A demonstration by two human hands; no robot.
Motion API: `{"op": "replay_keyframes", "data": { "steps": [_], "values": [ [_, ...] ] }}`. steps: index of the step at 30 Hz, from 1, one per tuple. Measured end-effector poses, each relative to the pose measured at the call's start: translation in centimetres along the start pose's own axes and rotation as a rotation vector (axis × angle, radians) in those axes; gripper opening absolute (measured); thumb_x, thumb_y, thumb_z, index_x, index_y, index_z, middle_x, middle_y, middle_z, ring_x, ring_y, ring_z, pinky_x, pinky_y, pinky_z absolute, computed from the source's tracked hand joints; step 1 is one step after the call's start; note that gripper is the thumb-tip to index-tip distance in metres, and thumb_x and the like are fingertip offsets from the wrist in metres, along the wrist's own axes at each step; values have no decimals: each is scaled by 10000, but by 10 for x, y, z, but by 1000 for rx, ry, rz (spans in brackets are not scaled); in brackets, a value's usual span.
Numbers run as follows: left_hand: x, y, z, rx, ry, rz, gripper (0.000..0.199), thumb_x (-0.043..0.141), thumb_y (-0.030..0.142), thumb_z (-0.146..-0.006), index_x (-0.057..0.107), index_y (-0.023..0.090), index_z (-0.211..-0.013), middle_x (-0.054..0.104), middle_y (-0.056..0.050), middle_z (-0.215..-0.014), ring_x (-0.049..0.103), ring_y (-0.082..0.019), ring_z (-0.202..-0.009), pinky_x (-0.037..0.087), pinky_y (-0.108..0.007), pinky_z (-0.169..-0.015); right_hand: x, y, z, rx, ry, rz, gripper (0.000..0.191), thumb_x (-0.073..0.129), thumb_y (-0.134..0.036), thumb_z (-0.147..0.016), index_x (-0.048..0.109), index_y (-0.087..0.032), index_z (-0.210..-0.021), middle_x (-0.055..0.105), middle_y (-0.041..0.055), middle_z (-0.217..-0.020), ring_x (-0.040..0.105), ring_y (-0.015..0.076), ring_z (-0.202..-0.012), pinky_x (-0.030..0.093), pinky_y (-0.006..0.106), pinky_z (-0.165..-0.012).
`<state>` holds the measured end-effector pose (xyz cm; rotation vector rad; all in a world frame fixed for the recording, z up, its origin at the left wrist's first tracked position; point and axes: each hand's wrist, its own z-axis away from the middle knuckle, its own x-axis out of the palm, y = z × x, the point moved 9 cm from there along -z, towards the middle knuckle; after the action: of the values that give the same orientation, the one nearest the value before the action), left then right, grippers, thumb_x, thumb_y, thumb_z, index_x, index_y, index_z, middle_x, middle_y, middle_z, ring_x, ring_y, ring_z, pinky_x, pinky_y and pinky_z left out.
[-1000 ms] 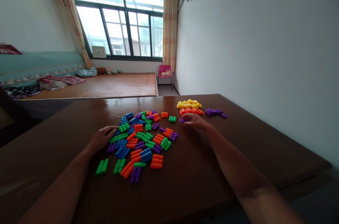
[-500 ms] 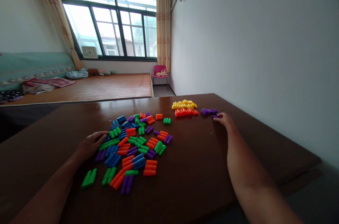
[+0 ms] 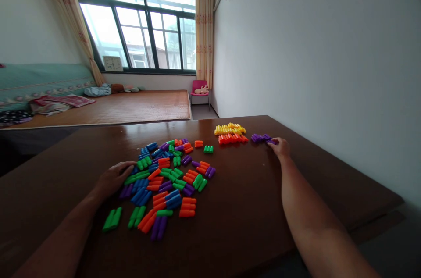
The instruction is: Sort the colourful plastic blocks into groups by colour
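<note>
My right hand (image 3: 279,147) is at the far right, its fingertips closed on a small purple bullet-shaped plastic block (image 3: 272,141). That block touches or nearly touches the end of a row of purple blocks (image 3: 259,137). My left hand (image 3: 115,176) lies at the left side of a mixed pile, fingers stretched out against a blue block (image 3: 134,169) and holding nothing that I can see. Green blocks (image 3: 137,177), orange blocks (image 3: 159,200), and blue and purple ones make up the pile, many of them ribbed pieces of two or three tubes.
Beyond the pile, a yellow group (image 3: 230,129) sits behind a row of orange-red blocks (image 3: 233,138). All lie on a dark brown table (image 3: 237,208). A white wall (image 3: 315,58) runs along the right; a bed (image 3: 144,105) and a pink chair (image 3: 199,87) stand behind.
My right hand has shifted slightly, bringing the purple block up against the end of the purple row. My left hand stays beside the pile. The whole view has moved a little.
</note>
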<state>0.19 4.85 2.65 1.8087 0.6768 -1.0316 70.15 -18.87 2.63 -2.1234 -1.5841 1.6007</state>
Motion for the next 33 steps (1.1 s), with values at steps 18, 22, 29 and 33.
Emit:
{"op": "replay_keyframes", "data": {
  "steps": [18, 22, 29, 33],
  "values": [
    [1, 11, 7, 74, 32, 0, 512, 389, 552, -835, 692, 212, -1068, 697, -54, -1092, 632, -229, -1004, 474, -296, -889, 66, -276, 215, -801, -1225, -292, 588, 798, -497, -587, 613, -214, -1069, 626, -7, -818, 574, 130, -702, 441, 219, -599],
    [3, 6, 5, 71, 26, 4, 515, 402, 560, -827, 689, 218, -1084, 700, -47, -1092, 634, -232, -1007, 476, -297, -890, 72, -251, 180, -721, -1062, -66, 488, 719, -627, -629, 627, -219, -880, 646, 7, -801, 580, 152, -703, 413, 233, -586],
    [0, 9, 6, 43, 4, 4, 548, 379, 582, -840, 677, 211, -1110, 688, -53, -1132, 627, -234, -1036, 470, -291, -895, 70, -183, 102, -509, -766, 171, 499, 725, -639, -592, 646, -208, -831, 669, 49, -822, 601, 199, -727, 433, 279, -610],
    [-5, 9, 5, 25, 54, 62, 604, 344, 613, -853, 660, 181, -1133, 677, -71, -1157, 621, -238, -1054, 472, -297, -906, 69, -185, 105, -572, -921, -95, 465, 760, -451, -625, 651, -198, -1000, 674, 41, -989, 614, 175, -815, 472, 259, -689]
  ]
}}
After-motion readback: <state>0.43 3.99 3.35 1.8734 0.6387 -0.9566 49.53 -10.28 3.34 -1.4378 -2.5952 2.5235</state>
